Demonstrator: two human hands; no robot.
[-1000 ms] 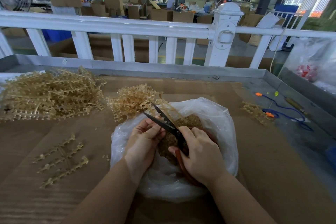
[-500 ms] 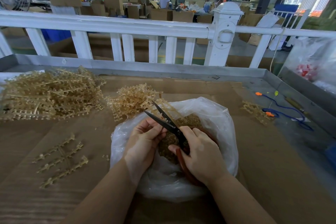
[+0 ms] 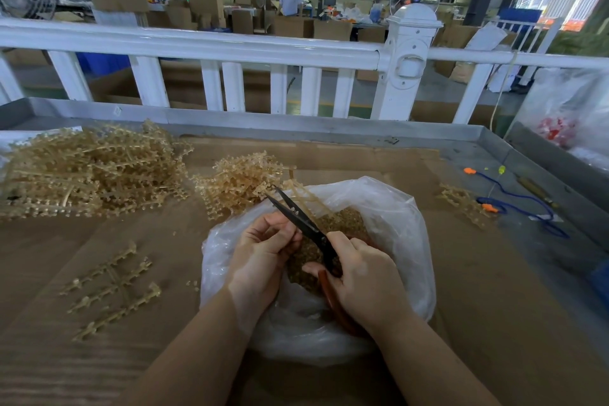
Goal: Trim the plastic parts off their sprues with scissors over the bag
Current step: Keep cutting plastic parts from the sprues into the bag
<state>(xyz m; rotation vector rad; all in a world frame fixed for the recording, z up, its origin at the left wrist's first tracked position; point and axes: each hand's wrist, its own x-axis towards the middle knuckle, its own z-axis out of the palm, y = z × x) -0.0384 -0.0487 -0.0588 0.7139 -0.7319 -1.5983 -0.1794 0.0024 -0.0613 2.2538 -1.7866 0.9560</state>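
Metal table (image 3: 329, 128): cardboard sheet (image 3: 478, 273), sprue pile (image 3: 89, 171), bag (image 3: 405, 227), blue cord (image 3: 527, 204).

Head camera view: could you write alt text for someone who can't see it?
A person's right hand holds open scissors against a tan plastic sprue gripped by the left hand, over a clear bag of trimmed parts. Piles of sprues lie on the cardboard-covered table, with a white railing and a workshop beyond.

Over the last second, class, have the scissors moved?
No. The scissors sit at the same spot over the bag, tips by the near sprue pile.
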